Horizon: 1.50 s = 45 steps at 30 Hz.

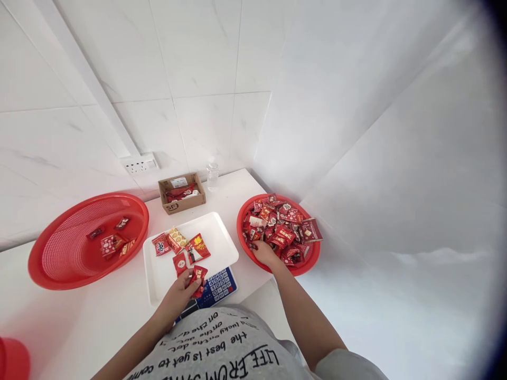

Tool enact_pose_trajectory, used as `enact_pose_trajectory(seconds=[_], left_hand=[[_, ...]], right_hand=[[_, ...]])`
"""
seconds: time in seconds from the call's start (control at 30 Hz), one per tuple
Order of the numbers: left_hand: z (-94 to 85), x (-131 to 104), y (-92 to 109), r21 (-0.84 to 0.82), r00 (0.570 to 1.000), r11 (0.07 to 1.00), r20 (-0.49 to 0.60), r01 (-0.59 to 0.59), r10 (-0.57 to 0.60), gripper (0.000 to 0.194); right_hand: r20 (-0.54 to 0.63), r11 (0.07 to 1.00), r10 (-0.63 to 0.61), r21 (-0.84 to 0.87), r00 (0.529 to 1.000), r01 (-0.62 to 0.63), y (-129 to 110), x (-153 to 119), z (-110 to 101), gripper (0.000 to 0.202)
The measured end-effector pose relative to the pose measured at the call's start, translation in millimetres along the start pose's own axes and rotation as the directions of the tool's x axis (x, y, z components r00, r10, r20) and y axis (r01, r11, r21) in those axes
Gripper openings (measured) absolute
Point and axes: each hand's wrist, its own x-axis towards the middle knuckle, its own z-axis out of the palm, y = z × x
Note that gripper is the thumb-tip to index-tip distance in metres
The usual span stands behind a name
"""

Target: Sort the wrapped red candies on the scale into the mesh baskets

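My left hand (pixel 184 293) is closed on red snack packets (pixel 199 274) above the near edge of the white weighing tray (pixel 219 232). On that tray lie several packets, among them a red-and-white packet (pixel 197 249) and a yellow patterned packet (pixel 176 239). Below the held packets, the blue keypad of the scale (pixel 219 287) is partly covered. My right hand (pixel 264 254) reaches into the right red basket (pixel 240 224), which is heaped with small wrapped snacks (pixel 283 232). Its fingertips pinch a small dark red packet (pixel 252 246) near the left rim, partly hidden.
A second red basket (pixel 67 227) at the left holds several packets. A cardboard box (pixel 182 203) with red packets and a clear plastic bottle (pixel 213 174) stand near the tiled wall. Part of a red container (pixel 13 359) shows at lower left. A socket (pixel 139 164) is on the wall.
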Motion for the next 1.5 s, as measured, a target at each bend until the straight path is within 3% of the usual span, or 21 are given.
enact_pose_trajectory(seconds=[0.3, 0.67, 0.8, 0.9, 1.03, 1.13, 1.27, 1.5], left_hand=[[-0.2, 2, -5, 0.031, 1.000, 0.999, -0.008, 0.015, -0.015, 0.055], [-6.9, 2, -6, 0.001, 1.000, 1.000, -0.002, 0.003, -0.003, 0.050], [-8.8, 0, -2, 0.010, 1.000, 1.000, -0.017, -0.001, 0.001, 0.052], [-9.9, -1, 0, 0.014, 1.000, 1.000, -0.018, -0.008, 0.008, 0.052], [-9.8, 1, -3, 0.028, 1.000, 1.000, -0.026, 0.000, 0.000, 0.055], [-8.4, 6, -6, 0.021, 1.000, 1.000, -0.027, -0.003, 0.004, 0.058], [-6.7, 9, -7, 0.017, 1.000, 1.000, -0.009, -0.004, 0.004, 0.056], [-5.8, 4, -4, 0.025, 1.000, 1.000, -0.001, -0.009, 0.009, 0.050]], right_hand=[[0.009, 0.980, 0.145, -0.141, 0.989, -0.142, 5, 28, 14, 0.068], [-0.015, 0.969, 0.094, -0.228, 0.995, -0.095, 5, 26, 5, 0.055], [-0.045, 0.996, 0.064, -0.064, 0.997, -0.067, 11, 21, -4, 0.047], [-0.101, 0.982, 0.051, 0.184, 0.994, -0.032, 14, 15, -15, 0.046], [-0.119, 0.786, 0.208, 0.611, 0.971, -0.093, 14, 4, -38, 0.044], [-0.062, 0.606, 0.279, 0.786, 0.958, -0.125, 14, -5, -55, 0.037], [-0.051, 0.491, 0.238, 0.868, 0.970, -0.075, 16, -17, -66, 0.042], [-0.153, 0.529, 0.191, 0.848, 0.970, 0.030, 15, -30, -76, 0.041]])
